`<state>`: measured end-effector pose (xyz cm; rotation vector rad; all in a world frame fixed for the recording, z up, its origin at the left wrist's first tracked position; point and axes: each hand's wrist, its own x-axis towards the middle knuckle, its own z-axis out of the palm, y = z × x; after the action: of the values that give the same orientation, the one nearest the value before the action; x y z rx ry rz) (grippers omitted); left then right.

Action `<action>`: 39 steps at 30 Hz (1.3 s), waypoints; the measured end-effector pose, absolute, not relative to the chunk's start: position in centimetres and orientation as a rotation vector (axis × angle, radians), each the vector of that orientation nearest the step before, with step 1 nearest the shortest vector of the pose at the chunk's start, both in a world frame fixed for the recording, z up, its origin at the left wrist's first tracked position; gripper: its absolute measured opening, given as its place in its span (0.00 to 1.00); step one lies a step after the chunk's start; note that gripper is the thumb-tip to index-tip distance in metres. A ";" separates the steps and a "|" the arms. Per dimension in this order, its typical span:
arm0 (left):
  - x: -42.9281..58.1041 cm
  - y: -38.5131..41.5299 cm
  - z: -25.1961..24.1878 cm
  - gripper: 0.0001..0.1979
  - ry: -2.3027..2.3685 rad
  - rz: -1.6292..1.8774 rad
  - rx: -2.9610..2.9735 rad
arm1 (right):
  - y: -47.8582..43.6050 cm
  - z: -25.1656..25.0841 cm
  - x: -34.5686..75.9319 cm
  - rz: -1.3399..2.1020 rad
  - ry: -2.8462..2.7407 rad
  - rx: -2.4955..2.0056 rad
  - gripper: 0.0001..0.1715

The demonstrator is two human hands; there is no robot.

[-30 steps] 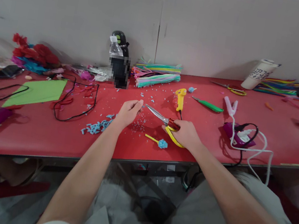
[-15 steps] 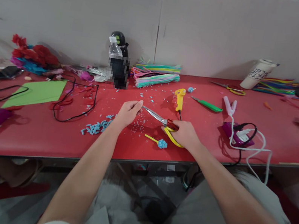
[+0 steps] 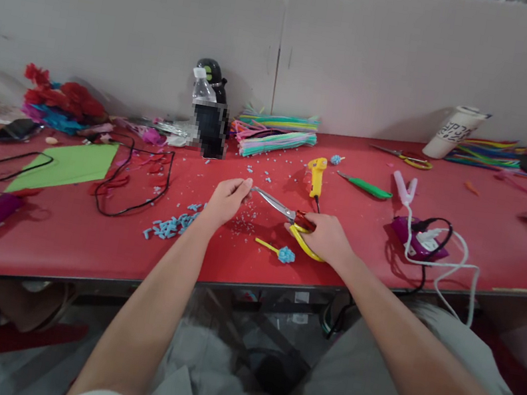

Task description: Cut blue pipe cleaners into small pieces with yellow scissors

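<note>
My right hand is wrapped round the red and yellow handles of a pair of scissors. Their blades point left, with the tips beside the fingers of my left hand. Thumb and fingers of that hand are pinched together; whatever they hold is too small to make out. Below the scissors lies a yellow stem with a light-blue fuzzy head. A heap of short blue pipe-cleaner pieces sits left of my left wrist, partly behind the forearm. Tiny blue bits are scattered under the blades.
On the red table a yellow glue gun lies beyond my right hand, with a green-handled tool beside it. Pipe-cleaner bundles and a bottle stand towards the back panel. Purple power strips with cables are at both sides.
Both hands and the scissors keep nearly the same place and pose. The whole view has shifted very slightly.
</note>
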<state>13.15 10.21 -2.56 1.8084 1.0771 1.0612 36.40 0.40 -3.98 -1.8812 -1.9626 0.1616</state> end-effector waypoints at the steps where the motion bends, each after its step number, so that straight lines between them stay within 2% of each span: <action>1: 13.1 10.2 -2.6 0.23 1.075 1.059 1.808 | 0.4 -4.0 36.4 0.160 -1.963 -1.884 0.25; 39: 13.0 10.7 -2.8 0.23 0.995 1.104 1.874 | 0.7 -4.0 36.6 0.180 -1.951 -1.888 0.24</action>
<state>12.96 10.65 -2.79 1.8739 0.9948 1.1037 36.57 0.70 -4.01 -1.8878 -1.9507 0.1799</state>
